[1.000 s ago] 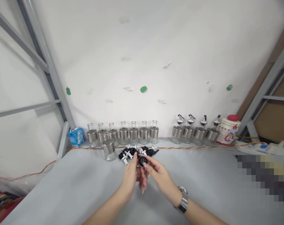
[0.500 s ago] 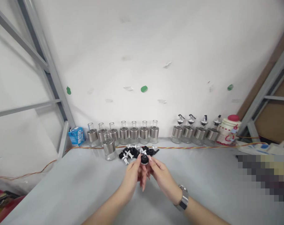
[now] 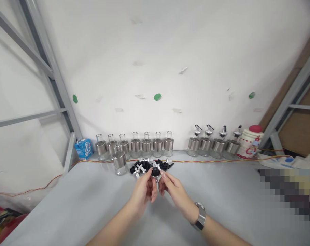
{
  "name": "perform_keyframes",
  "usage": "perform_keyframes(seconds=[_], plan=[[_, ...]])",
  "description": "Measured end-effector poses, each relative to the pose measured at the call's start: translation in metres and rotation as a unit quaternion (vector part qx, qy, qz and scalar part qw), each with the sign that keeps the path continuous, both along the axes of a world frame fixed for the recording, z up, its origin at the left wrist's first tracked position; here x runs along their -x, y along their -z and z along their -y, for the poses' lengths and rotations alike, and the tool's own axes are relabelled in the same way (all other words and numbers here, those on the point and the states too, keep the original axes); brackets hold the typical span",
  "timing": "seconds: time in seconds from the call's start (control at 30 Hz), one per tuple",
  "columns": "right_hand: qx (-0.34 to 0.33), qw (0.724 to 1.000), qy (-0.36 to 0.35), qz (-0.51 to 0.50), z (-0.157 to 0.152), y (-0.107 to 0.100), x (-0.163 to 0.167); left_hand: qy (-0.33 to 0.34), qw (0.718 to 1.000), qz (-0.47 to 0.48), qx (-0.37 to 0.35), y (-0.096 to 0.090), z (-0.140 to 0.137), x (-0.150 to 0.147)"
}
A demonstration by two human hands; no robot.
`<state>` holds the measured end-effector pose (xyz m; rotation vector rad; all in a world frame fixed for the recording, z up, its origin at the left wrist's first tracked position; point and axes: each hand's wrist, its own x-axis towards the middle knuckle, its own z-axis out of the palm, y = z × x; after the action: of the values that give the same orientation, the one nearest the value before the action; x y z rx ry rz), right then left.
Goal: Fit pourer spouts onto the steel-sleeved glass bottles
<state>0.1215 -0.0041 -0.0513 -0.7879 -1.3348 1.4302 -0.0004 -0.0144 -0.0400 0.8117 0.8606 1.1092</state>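
Observation:
Between my hands, just in front of a pile of loose pourers [image 3: 139,167], is a bottle pourer [image 3: 155,172] with a black stopper end facing up and a silver rim below. My left hand [image 3: 144,189] grips it from the left, thumb on its upper side. My right hand [image 3: 171,184] has its fingers curled and its thumb and fingertip pinched at the pourer's right edge. The pourer's underside is partly hidden by the fingers. Left of the pile stands an uncapped glass bottle [image 3: 119,159] with a steel sleeve.
Several uncapped bottles [image 3: 146,145] line the wall, and several bottles with pourers fitted [image 3: 218,145] stand to the right. A blue carton [image 3: 84,149] is at the left end, a red-topped white container [image 3: 249,143] at the right. A twisted wire [image 3: 185,161] runs along the grey table [image 3: 93,194].
The pourer has shifted slightly left and tipped, showing more of its silver rim. My right fingers have eased outward to its edge, and the gap between my hands is wider.

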Motion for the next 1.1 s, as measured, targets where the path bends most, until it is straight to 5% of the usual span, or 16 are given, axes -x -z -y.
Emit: perform_keyframes(seconds=[0.3,0.47,0.57,0.67,0.87,1.1], plan=[[0.010,0.998,-0.048,0.036,-0.002,-0.013,-0.011,-0.107,0.963,-0.217,-0.116,0.009,-0.003,-0.001],[-0.040,0.993,-0.013,0.107,-0.008,-0.002,-0.013,-0.086,0.846,-0.453,-0.268,0.014,-0.001,0.006],[-0.007,0.994,-0.023,0.104,-0.011,-0.001,-0.012,-0.089,0.819,-0.494,-0.278,0.015,-0.001,0.008],[0.028,0.996,-0.049,0.064,-0.010,-0.002,-0.008,-0.107,0.836,-0.469,-0.265,0.013,-0.001,0.006],[0.103,0.986,-0.073,-0.113,-0.001,-0.005,-0.001,-0.094,0.931,-0.268,-0.227,0.009,0.006,-0.005],[0.101,0.984,-0.024,-0.144,0.002,-0.002,0.002,-0.084,0.927,-0.281,-0.233,0.011,0.011,-0.013]])
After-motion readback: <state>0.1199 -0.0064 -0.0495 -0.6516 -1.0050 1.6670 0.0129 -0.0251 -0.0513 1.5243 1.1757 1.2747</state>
